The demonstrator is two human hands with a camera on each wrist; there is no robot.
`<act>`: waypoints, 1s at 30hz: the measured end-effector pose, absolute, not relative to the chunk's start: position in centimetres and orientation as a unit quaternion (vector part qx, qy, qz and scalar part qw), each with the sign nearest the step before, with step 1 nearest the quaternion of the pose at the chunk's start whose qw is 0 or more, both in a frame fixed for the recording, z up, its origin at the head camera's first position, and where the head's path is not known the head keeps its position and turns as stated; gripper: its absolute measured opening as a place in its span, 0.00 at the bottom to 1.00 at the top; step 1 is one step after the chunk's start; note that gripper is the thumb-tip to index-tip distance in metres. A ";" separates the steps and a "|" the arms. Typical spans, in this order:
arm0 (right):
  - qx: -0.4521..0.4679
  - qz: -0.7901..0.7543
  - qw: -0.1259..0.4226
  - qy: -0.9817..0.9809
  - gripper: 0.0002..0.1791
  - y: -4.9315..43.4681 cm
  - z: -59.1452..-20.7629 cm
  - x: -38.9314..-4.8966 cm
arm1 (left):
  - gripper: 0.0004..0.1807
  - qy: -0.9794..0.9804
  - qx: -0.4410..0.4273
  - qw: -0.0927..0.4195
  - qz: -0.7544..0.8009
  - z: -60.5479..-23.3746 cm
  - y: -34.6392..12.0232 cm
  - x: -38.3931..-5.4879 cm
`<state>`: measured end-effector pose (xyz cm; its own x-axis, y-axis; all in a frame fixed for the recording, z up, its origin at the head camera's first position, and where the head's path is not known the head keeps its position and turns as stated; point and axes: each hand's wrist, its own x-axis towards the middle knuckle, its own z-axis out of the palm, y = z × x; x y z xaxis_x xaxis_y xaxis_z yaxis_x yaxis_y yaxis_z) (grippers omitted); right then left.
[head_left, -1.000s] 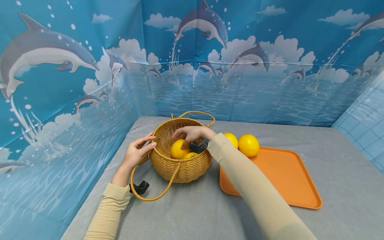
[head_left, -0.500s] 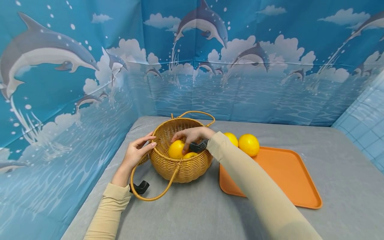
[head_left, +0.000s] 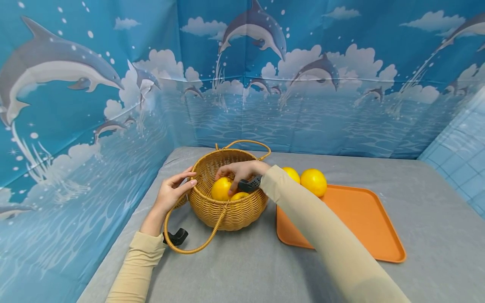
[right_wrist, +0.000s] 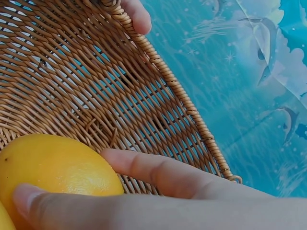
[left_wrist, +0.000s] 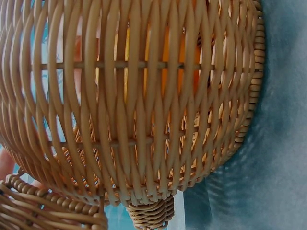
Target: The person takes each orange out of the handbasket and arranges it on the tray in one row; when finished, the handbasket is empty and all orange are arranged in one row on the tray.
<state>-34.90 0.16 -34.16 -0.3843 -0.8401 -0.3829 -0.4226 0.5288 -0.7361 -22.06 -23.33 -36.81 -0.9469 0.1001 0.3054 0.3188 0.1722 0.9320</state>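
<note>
A round wicker basket [head_left: 227, 216] stands on the grey cloth, its front handle hanging down. My left hand [head_left: 171, 193] holds its left rim by the fingertips; one of its fingers [right_wrist: 136, 17] shows at the rim in the right wrist view. Inside the basket, my right hand [head_left: 242, 171] has its thumb and fingers around a yellow orange [right_wrist: 60, 167]. A second orange [head_left: 240, 196] lies beside that one, mostly hidden by the front rim. Through the weave [left_wrist: 144, 96] in the left wrist view, yellow and orange patches are visible.
To the right lies an orange tray [head_left: 358, 223], partly under my right forearm. Two more oranges sit at its far left corner, one [head_left: 313, 182] in full sight and one [head_left: 291, 174] partly behind the sleeve. A dolphin-print curtain [head_left: 265, 109] closes off the back and left.
My right hand has settled around the orange in the basket, which has shifted slightly left and toward the front. My left hand has stayed at the rim.
</note>
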 end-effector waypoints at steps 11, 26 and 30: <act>-0.421 -0.284 0.309 0.804 0.34 0.3 -33.7 -34.6 | 0.19 -0.764 -0.129 0.079 -0.627 -36.7 -23.4 -22.1; -0.416 -0.488 0.232 0.731 0.34 3.6 -30.9 -34.3 | 0.19 -0.754 -0.137 0.089 -0.636 -39.1 -24.5 -23.8; -0.385 -0.544 0.198 0.719 0.34 5.9 -30.5 -33.9 | 0.20 -0.754 -0.140 0.090 -0.636 -39.2 -24.5 -23.7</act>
<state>-33.87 5.86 -30.52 -0.6250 -0.7691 0.1338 -0.3382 0.1123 -0.9343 -23.72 -24.46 -39.22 -0.9446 0.0975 0.3135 0.3255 0.1519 0.9333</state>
